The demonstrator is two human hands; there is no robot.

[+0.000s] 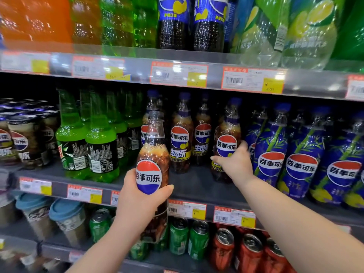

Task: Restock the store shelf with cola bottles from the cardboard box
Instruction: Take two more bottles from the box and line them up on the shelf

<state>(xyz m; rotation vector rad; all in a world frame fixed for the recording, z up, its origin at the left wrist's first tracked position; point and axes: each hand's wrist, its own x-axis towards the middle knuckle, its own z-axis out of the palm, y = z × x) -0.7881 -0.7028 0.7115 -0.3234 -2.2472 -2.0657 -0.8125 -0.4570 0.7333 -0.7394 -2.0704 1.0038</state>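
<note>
Shows a full cola bottle [152, 174] upright at centre, just in front of the shelf [197, 186] edge, wrapped round the label by the left hand [136, 201]. Shows a second cola bottle [226, 148] at 2 o'clock from it, on the shelf, clasped at mid-body by the right hand [234, 162]. Probably handles heavy, firm and smooth-walled; suits a grip at the labelled waist. Borders green bottles [100, 146] at 9 o'clock and blue bottles [301, 158] at 3 o'clock. Leaves the cardboard box out of view.

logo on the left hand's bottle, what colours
Logo: red top, white middle, blue bottom; head view.
</note>
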